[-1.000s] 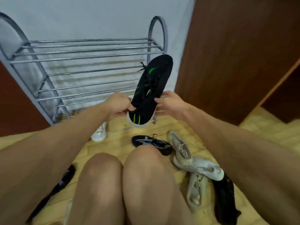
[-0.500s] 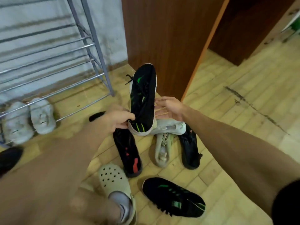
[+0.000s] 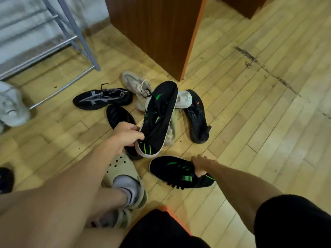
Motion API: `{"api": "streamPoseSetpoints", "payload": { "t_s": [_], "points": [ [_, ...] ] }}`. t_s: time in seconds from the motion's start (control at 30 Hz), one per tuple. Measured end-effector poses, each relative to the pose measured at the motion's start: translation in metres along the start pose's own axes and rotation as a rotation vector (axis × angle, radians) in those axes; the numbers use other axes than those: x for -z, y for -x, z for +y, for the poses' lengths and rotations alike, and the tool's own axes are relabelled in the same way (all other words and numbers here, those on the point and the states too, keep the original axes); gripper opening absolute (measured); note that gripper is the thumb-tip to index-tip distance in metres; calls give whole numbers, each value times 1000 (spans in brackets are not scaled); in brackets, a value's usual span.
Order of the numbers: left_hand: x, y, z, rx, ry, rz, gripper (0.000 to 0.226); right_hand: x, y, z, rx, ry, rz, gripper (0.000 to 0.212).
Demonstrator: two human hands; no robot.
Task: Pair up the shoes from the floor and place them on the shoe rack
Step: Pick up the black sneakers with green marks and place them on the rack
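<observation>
My left hand (image 3: 126,135) grips the heel of a black sneaker with green stripes (image 3: 158,115), held above the floor with its toe pointing away. My right hand (image 3: 199,166) closes on the matching black and green sneaker (image 3: 175,173) lying on the wooden floor in front of me. Behind the held shoe lies a heap: a black and grey sneaker (image 3: 102,98), a black shoe with a red mark (image 3: 196,113), a cream sneaker (image 3: 138,85) and a white shoe (image 3: 183,99). The grey metal shoe rack (image 3: 78,38) stands at the upper left.
A brown wooden cabinet (image 3: 155,31) stands behind the heap. White shoes (image 3: 10,106) sit under the rack at the left edge. Another black shoe (image 3: 118,116) lies by my left hand. My foot in a beige clog (image 3: 123,174) rests on the floor.
My view swung from the rack down to the floor. My right hand let go of the held sneaker and dropped onto the matching one on the floor. My left hand kept its shoe.
</observation>
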State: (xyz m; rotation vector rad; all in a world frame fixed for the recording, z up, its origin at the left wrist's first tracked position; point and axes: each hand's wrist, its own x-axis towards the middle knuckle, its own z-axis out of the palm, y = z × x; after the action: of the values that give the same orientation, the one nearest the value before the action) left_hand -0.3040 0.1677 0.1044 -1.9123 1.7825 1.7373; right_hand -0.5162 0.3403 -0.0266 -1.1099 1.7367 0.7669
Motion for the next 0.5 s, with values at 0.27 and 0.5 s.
{"api": "streamPoseSetpoints", "payload": {
  "t_s": [0.27,0.5],
  "points": [
    [1,9,5,1,156,-19,14,-7,7,-8,-35,-78,130,65],
    [12,23,16,-12,283,81,18,67,49,-12,126,217,225,40]
  ]
}}
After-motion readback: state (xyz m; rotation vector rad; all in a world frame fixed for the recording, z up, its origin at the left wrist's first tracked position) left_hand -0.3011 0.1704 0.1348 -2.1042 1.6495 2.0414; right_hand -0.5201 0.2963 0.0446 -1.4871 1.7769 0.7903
